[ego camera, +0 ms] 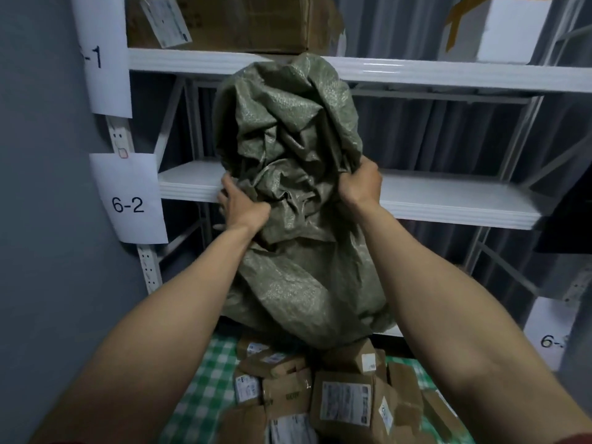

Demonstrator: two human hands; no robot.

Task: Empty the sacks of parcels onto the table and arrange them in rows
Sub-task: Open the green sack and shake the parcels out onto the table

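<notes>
Sack upended over the table: emptying under way, rows not begun.
Bottom centre of the frame: brown parcels [320, 395] lie in a loose, unsorted heap on the green-checked table [205, 379]. Above them, the left hand [243, 208] and right hand [360, 184] each clench bunched cloth of the grey-green sack [288, 139], whose lower end meets the heap. Its contents cannot be told. White shelves [448, 200] stand behind.

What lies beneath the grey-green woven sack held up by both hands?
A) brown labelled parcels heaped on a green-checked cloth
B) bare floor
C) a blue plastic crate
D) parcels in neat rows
A: under the grey-green woven sack, gripped by the left hand and right hand, brown labelled parcels lie jumbled on the green-checked cloth.
</notes>
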